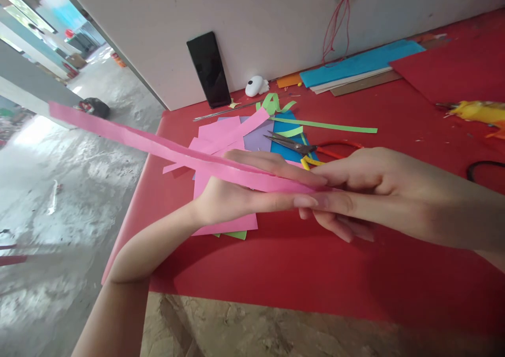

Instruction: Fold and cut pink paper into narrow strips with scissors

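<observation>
Between my two hands runs a long pink paper strip, its free end reaching out past the table's left edge. My left hand pinches the strip near its right end between thumb and fingers. Fingertip to fingertip with it, my right hand also grips that end, which is hidden under the fingers. Behind the hands lie scissors with red and yellow handles. Beneath and beyond them are pink paper sheets, a purple sheet, a blue sheet and green paper strips.
A black phone leans on the white panel at the back. Beside it sits a small white object. Blue folded paper, red thread and a yellow-handled tool are on the right. The red table ends at left and front.
</observation>
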{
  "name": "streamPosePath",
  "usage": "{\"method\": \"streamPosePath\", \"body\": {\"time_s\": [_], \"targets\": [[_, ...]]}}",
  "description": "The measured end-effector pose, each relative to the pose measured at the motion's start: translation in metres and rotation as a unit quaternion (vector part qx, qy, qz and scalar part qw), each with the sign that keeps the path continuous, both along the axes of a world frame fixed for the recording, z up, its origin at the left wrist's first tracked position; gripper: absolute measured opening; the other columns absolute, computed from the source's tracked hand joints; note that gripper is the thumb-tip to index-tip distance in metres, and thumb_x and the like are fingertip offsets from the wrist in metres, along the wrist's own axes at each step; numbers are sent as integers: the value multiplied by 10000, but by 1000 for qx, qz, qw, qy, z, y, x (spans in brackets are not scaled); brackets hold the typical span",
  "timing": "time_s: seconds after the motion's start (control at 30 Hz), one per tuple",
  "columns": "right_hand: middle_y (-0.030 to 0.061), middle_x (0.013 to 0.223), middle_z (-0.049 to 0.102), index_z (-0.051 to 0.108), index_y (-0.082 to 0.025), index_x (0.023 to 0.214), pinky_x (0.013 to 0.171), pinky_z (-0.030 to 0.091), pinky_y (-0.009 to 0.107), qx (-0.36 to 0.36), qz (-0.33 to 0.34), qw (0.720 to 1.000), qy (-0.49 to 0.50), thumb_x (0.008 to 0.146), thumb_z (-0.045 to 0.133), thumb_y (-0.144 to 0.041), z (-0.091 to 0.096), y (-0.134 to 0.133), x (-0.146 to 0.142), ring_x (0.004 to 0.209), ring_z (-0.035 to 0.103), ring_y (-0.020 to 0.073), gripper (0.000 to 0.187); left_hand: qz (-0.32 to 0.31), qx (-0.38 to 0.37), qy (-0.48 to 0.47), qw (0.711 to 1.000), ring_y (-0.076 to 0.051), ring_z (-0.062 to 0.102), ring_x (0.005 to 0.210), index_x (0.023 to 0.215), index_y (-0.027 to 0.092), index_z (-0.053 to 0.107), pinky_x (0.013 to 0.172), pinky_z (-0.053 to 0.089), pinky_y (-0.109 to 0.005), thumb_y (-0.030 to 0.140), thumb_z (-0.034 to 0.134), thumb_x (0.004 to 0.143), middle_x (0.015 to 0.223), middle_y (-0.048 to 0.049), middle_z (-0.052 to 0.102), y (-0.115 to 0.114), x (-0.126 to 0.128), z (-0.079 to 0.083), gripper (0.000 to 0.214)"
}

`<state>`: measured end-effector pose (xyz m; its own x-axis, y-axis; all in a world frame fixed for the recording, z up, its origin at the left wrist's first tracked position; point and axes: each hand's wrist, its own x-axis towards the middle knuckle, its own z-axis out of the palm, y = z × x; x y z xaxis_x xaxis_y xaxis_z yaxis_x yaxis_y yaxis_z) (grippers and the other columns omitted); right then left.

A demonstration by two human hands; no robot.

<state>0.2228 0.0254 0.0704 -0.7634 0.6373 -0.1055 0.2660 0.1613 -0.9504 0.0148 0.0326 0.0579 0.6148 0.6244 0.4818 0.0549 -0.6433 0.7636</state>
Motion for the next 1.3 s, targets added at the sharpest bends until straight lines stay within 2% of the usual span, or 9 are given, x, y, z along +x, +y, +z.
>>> {"method": "streamPosePath", "body": {"time_s": [0.27, 0.37, 0.5, 0.63, 0.7, 0.83, 0.97, 1.17, 1.3], "targets": [[-29, 467, 533, 550, -177, 578, 369, 320, 193, -23, -3, 999, 29, 909, 549, -460, -1, -1, -2, 384, 462, 53, 436, -27, -89, -54, 994, -91, 723, 657, 912, 168, 735, 520, 541, -110, 76, 696, 815, 715, 30, 742, -4, 6, 0, 139], [-29, 450, 518, 553, -175, 566, 358, 281, 201, -20, -9, 999, 26, 908, 553, -446, -2, -1, -1, 373, 437, 51, 437, -28, -103, -50, 993, -92, 696, 570, 955, 189, 708, 490, 550, -148, 136, 698, 832, 725, 32, 728, -6, 7, 0, 135], [-40, 471, 538, 590, -173, 602, 363, 286, 177, -66, -24, 995, 71, 905, 579, -375, -3, -2, 0, 389, 426, 37, 364, -27, -82, -69, 994, -80, 670, 587, 1064, 206, 601, 540, 554, -160, 131, 743, 785, 716, 52, 657, -5, 6, -2, 322], [-44, 515, 568, 648, -184, 722, 373, 324, 155, -115, -44, 985, 122, 891, 605, -351, -2, -2, -1, 414, 447, 37, 241, -24, -7, -54, 998, -75, 634, 598, 879, 205, 587, 534, 524, -178, 205, 629, 867, 741, 34, 630, 1, 7, -3, 44], [-36, 545, 580, 641, -187, 735, 396, 352, 156, -119, -41, 985, 116, 901, 588, -355, -2, -3, -2, 443, 474, 44, 242, -41, 20, -34, 998, -80, 622, 588, 791, 200, 595, 553, 524, -193, 258, 555, 918, 674, 28, 621, 3, 7, -2, 146], [-39, 557, 573, 625, -204, 766, 418, 368, 160, -94, -26, 991, 95, 931, 534, -356, -2, -2, -2, 463, 478, 50, 242, -42, 25, -24, 999, -86, 594, 578, 671, 185, 569, 548, 502, -216, 326, 470, 973, 624, 7, 601, 6, 4, -2, 347], [-48, 592, 594, 594, -240, 959, 435, 398, 171, -55, -23, 995, 76, 953, 476, -321, -2, -4, -2, 483, 509, 68, 143, 5, 19, -50, 999, -77, 523, 514, 584, 179, 494, 475, 447, -213, 241, 493, 960, 549, 21, 506, 4, 3, -4, 381], [-29, 609, 522, 517, -213, 740, 426, 360, 203, 54, -77, 996, 3, 966, 439, -442, -1, -13, -9, 510, 472, 76, 330, -9, 41, -67, 997, -48, 508, 480, 659, 161, 568, 435, 384, -168, 129, 552, 919, 537, 39, 569, 2, 10, -9, 262], [-36, 617, 520, 536, -213, 737, 457, 385, 180, 55, -132, 989, 26, 968, 449, -437, -1, -19, -12, 523, 472, 65, 333, -6, 91, -63, 994, -52, 554, 521, 781, 171, 617, 466, 436, -155, 211, 507, 960, 582, 33, 599, 5, 7, -13, 214]]}}
